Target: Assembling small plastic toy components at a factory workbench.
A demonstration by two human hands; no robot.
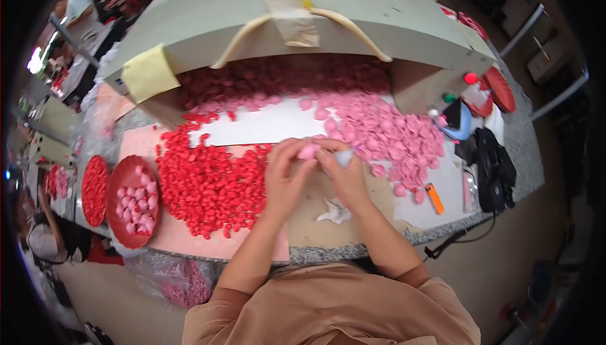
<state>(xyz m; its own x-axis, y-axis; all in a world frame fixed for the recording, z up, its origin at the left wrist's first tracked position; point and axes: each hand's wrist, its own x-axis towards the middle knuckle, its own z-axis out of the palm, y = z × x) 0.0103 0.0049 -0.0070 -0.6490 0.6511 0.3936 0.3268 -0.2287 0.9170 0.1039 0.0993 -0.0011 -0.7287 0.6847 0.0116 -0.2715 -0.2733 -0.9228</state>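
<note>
Near the middle of the table, my left hand (285,173) pinches a small rounded pink piece (308,151) between thumb and fingers. My right hand (346,178) meets it from the other side, its fingertips at the piece. A small pale, whitish object (344,157) is tucked in the right hand; its kind is not plain. To the left of my hands spreads a heap of small glossy red pieces (211,187). Pink cup-like pieces (379,127) lie heaped beyond and to the right. A crumpled white tissue (334,211) rests between my forearms.
A grey-green box-like housing (265,23) arches over the far pieces. At left are a red bowl (154,219) of pink pieces and another red bowl (95,190) of red ones. An orange cutter-like tool (435,199) and a black bag-like item (495,171) lie at right.
</note>
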